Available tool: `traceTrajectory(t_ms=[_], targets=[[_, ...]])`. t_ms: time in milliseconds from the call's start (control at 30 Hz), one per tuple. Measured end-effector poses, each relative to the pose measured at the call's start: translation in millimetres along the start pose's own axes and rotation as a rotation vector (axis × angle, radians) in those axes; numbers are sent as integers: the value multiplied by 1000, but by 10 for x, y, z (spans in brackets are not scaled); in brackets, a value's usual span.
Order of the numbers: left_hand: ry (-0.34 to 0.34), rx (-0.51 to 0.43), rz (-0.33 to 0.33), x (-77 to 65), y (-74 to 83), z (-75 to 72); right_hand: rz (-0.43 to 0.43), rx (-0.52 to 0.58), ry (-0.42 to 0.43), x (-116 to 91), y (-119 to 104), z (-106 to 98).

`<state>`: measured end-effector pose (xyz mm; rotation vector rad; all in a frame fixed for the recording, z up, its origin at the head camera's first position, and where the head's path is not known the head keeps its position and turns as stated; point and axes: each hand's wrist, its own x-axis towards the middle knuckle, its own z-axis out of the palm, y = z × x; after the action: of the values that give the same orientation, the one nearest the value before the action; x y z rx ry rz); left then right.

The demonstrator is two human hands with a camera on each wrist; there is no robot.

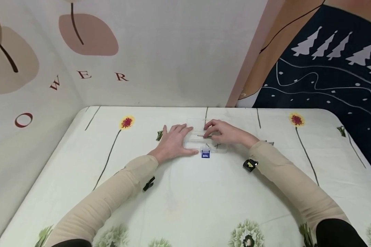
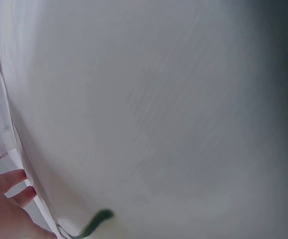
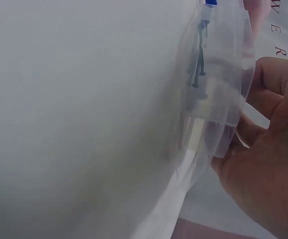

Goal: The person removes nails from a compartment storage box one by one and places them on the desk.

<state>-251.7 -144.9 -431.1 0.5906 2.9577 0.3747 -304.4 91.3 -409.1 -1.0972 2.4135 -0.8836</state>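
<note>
A clear plastic box (image 1: 192,144) with a blue latch (image 1: 205,154) lies on the table, its transparent lid (image 1: 195,123) raised toward the back. My left hand (image 1: 174,142) rests against the box's left side, fingers spread, thumb along the front edge near the latch. My right hand (image 1: 224,133) is over the box, fingers bent, and pinches a thin nail (image 1: 201,136) at the fingertips; its far end is hidden. Several dark nails (image 3: 200,55) lie inside the box, seen through its wall in the right wrist view.
A white cloth with printed flowers covers the table (image 1: 185,199). Behind it hangs a pale printed curtain (image 1: 173,68), and a dark cloth with white trees (image 1: 324,79) hangs at the right. Black wrist cameras (image 1: 250,165) are worn on both sleeves.
</note>
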Motion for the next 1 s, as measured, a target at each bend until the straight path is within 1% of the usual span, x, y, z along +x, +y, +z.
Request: traceTrajectory(t_ms=[167, 267, 367, 567, 700, 867, 1000], targets=[[0, -3, -1, 6, 4, 0, -16, -37, 14, -48, 16, -12], [2, -10, -1, 4, 7, -3, -22, -34, 19, -81, 14, -22], [-4, -14, -3, -5, 13, -3, -10, -6, 24, -122, 2, -32], [-4, -11, -10, -11, 4, -25, -20, 42, 73, -185, 21, -33], [1, -17, -11, -14, -12, -27, -4, 96, 98, -217, 40, -27], [3, -29, -1, -12, -10, -8, 4, 171, 155, -287, 62, -35], [-2, -27, 3, -13, -8, -16, -1, 196, 214, -333, 69, -78]])
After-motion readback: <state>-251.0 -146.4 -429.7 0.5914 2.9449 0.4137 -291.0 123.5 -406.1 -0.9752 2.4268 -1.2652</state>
